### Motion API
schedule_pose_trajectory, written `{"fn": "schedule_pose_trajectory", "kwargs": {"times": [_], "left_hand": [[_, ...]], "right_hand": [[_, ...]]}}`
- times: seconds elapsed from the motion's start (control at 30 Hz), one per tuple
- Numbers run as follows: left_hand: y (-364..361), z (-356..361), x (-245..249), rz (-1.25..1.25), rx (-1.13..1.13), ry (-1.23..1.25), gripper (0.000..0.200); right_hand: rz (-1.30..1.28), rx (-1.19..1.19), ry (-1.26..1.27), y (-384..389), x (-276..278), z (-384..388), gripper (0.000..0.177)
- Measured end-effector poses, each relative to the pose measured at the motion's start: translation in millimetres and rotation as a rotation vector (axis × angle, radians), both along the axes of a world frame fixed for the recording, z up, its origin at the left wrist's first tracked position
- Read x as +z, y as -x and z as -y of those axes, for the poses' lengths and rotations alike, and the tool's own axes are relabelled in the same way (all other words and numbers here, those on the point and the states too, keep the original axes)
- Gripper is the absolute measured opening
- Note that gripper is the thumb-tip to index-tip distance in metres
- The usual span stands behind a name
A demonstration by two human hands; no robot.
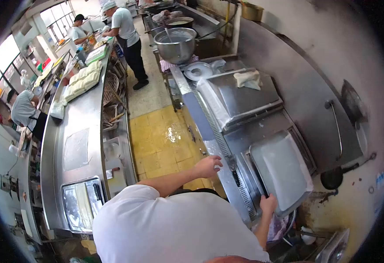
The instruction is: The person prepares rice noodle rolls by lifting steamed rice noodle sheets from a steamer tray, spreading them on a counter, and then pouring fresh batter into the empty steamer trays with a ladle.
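Observation:
My right hand point(268, 204) is closed on the near edge of a flat metal tray point(266, 168) at the steel cooking station. A pale, translucent sheet point(286, 168) covers most of that tray. My left hand point(208, 166) hangs over the station's front edge with its fingers loosely curled, and nothing shows in it. Farther back, a metal lid point(249, 96) with a folded cloth point(248, 79) on top covers another section, and white cloth sticks out at its left side.
A large steel pot point(175, 46) stands at the back. On the left, a counter point(86, 131) holds a tray with a knife point(97, 193) and stacked pale folded sheets point(83, 81). Co-workers point(128, 35) stand farther off. Yellow floor point(157, 136) lies between counter and station.

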State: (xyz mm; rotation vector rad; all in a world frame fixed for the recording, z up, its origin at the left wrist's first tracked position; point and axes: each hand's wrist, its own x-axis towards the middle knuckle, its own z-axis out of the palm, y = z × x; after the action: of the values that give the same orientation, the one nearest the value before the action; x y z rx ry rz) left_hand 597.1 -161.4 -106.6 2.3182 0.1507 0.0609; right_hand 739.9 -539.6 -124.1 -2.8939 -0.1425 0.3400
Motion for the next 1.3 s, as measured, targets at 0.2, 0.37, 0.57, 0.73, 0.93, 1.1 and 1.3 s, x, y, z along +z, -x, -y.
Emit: {"fn": "schedule_pose_trajectory", "kwargs": {"times": [0.2, 0.37, 0.57, 0.73, 0.93, 1.1, 1.3], "left_hand": [[76.7, -103.0, -25.1, 0.043, 0.221, 0.015, 0.025], [170.7, -176.9, -28.8, -0.022, 0.435, 0.008, 0.023], [263.9, -232.8, -29.1, -0.045, 0.689, 0.044, 0.023], [310.0, -241.8, -33.7, -0.029, 0.908, 0.059, 0.023], [339.8, -239.4, -37.7, -0.035, 1.165, 0.170, 0.023], [350.3, -258.3, -34.2, -0.053, 1.378, 0.223, 0.022], [339.8, -312.5, -21.6, 0.022, 1.535, 0.217, 0.020]], "right_hand": [[0.042, -0.105, 0.029, 13.6, 23.4, -81.6, 0.056], [0.282, 0.182, -0.146, -5.0, 1.3, -179.3, 0.056], [0.180, 0.454, -0.325, 12.7, 20.4, -353.6, 0.059], [-0.022, 0.687, -0.290, 44.3, 29.5, -471.0, 0.062], [-0.182, 0.932, -0.235, 70.8, 11.4, -584.7, 0.062], [-0.333, 1.100, -0.142, 92.8, -11.3, -681.7, 0.064], [-0.415, 1.340, -0.078, 104.1, -25.4, -801.7, 0.063]]}}
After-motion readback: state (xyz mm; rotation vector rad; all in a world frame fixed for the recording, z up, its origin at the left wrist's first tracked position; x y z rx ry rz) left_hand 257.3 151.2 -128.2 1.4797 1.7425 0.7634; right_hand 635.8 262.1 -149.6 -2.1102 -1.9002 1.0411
